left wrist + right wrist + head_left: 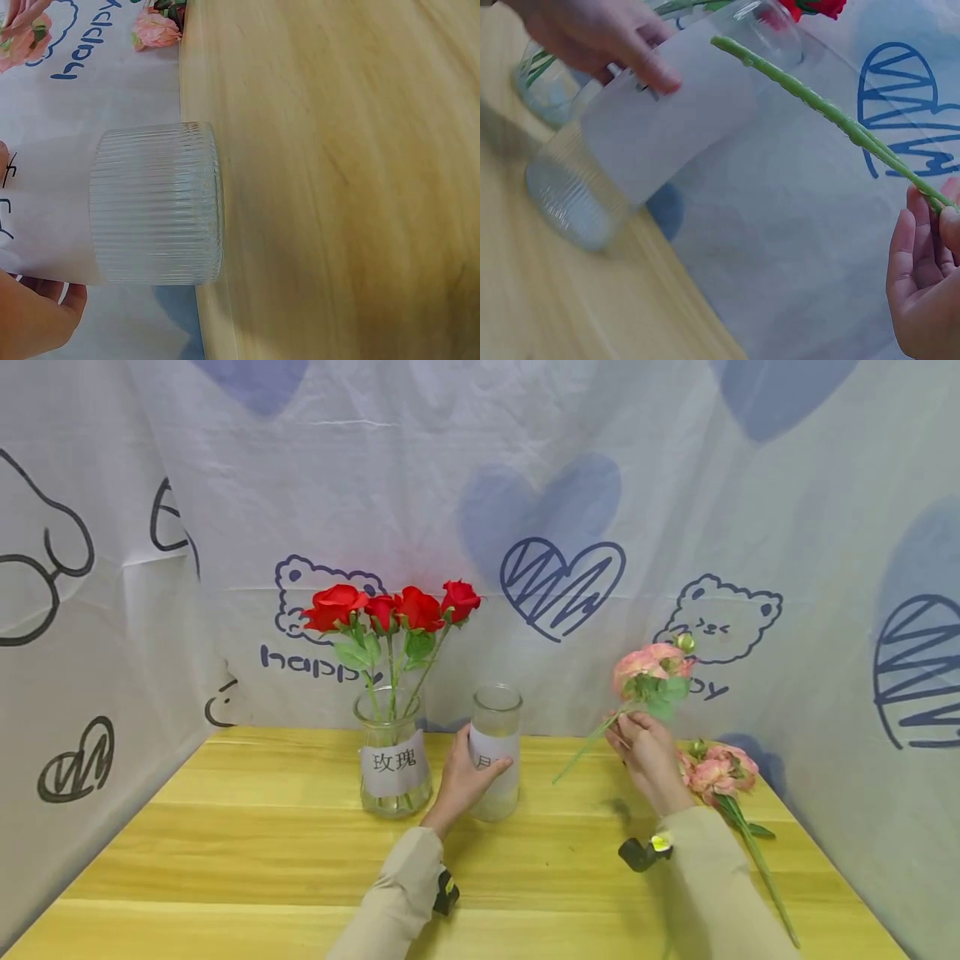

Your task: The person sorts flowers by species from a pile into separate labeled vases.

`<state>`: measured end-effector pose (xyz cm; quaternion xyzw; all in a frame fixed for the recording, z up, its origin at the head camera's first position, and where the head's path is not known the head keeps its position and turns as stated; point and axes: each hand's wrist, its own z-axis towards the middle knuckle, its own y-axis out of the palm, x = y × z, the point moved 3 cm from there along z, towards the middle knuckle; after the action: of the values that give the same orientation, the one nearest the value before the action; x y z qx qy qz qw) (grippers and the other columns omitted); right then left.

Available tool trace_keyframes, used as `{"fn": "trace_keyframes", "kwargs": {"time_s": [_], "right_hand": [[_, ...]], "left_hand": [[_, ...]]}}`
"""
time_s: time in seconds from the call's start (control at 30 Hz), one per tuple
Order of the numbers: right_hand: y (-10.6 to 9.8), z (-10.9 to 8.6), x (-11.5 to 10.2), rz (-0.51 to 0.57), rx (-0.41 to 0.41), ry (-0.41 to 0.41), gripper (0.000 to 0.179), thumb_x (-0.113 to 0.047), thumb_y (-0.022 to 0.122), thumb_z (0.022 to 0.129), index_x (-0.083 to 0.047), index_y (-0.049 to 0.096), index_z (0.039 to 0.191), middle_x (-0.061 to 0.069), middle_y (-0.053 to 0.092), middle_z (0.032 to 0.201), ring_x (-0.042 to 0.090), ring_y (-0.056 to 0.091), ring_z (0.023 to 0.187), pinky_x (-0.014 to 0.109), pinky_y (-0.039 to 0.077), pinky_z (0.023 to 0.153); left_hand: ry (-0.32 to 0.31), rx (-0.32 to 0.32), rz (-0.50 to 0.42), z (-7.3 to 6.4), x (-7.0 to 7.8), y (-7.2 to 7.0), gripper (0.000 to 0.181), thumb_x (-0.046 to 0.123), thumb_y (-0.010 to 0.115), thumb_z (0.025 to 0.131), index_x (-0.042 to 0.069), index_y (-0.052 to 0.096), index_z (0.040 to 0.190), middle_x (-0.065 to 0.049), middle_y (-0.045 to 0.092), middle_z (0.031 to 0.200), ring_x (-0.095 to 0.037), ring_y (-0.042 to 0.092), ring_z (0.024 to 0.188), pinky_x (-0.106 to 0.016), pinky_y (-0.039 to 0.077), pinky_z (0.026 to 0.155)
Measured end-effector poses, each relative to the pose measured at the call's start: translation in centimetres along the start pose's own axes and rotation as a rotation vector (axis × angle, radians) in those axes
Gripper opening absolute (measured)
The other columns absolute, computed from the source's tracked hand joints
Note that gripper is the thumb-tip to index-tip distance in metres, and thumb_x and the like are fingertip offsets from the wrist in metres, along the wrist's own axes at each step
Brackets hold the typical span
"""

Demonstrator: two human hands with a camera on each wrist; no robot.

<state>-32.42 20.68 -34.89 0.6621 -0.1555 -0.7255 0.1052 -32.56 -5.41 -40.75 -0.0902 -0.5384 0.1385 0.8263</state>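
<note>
My left hand (467, 781) grips a clear glass vase (496, 802) around its white paper label, the thumb across the front. In the left wrist view the ribbed base of the vase (157, 206) stands at the table. To the right, my right hand (647, 752) pinches a pink flower (648, 670) by its stem, the bloom up and the stem slanting down to the left. The right wrist view shows the green stem (817, 101) reaching out from the fingers toward the vase, its end apart from the glass. A second pink flower (720, 772) lies on the table beyond my right wrist.
Left of the held vase, a wider glass vase (393, 806) with a labelled front holds several red roses (416, 608). Both vases stand on the wooden table (247, 852). A printed white cloth (420, 485) hangs close behind the table's back edge.
</note>
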Motion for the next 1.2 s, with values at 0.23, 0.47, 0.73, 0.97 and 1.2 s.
{"fn": "trace_keyframes", "kwargs": {"time_s": [0.23, 0.47, 0.73, 0.97, 1.2], "right_hand": [[2.1, 1.1, -1.4, 0.105, 0.034, -0.002, 0.014, -0.006, 0.039, 0.103, 0.001, 0.048, 0.11, 0.003, 0.058, 0.1, 0.01, 0.058, 0.094, 0.023, 0.047, 0.094], [4.7, 2.4, -2.9, 0.162, 0.143, -0.02, 0.012, -0.008, 0.042, 0.102, -0.003, 0.05, 0.109, 0.006, 0.055, 0.106, 0.012, 0.057, 0.097, 0.019, 0.05, 0.086], [7.1, 2.8, -3.0, 0.138, 0.296, -0.136, 0.009, -0.006, 0.048, 0.1, -0.002, 0.056, 0.104, 0.008, 0.058, 0.103, 0.011, 0.062, 0.089, 0.021, 0.053, 0.08], [8.3, 3.1, -2.6, 0.114, 0.328, -0.197, 0.021, -0.002, 0.047, 0.1, 0.009, 0.051, 0.117, 0.01, 0.057, 0.104, 0.015, 0.062, 0.091, 0.019, 0.052, 0.071], [9.2, 3.2, -2.3, -0.016, 0.313, -0.236, 0.014, 0.001, 0.049, 0.099, 0.007, 0.053, 0.111, 0.018, 0.06, 0.109, 0.008, 0.061, 0.077, 0.014, 0.05, 0.06]], "left_hand": [[-0.004, 0.004, 0.0, 0.0, 0.0, 0.0, 0.076, 0.02, 0.078, 0.082, -0.004, 0.036, 0.14, -0.022, 0.05, 0.124, -0.037, 0.052, 0.108, -0.053, 0.045, 0.092], [-0.013, 0.01, 0.004, 0.0, 0.0, 0.0, 0.076, 0.02, 0.079, 0.081, -0.003, 0.036, 0.14, -0.022, 0.05, 0.124, -0.037, 0.052, 0.108, -0.053, 0.046, 0.091], [-0.021, 0.011, 0.012, 0.1, -0.2, 0.1, 0.077, 0.021, 0.079, 0.081, -0.002, 0.036, 0.14, -0.022, 0.051, 0.123, -0.036, 0.052, 0.108, -0.052, 0.046, 0.091], [-0.006, 0.008, 0.005, 0.0, -0.2, 0.2, 0.076, 0.021, 0.079, 0.081, -0.003, 0.036, 0.14, -0.022, 0.05, 0.123, -0.036, 0.053, 0.107, -0.052, 0.046, 0.09], [0.0, 0.009, 0.007, 0.0, -0.2, 0.1, 0.077, 0.021, 0.079, 0.081, -0.003, 0.036, 0.14, -0.021, 0.05, 0.122, -0.036, 0.053, 0.105, -0.052, 0.047, 0.089]]}}
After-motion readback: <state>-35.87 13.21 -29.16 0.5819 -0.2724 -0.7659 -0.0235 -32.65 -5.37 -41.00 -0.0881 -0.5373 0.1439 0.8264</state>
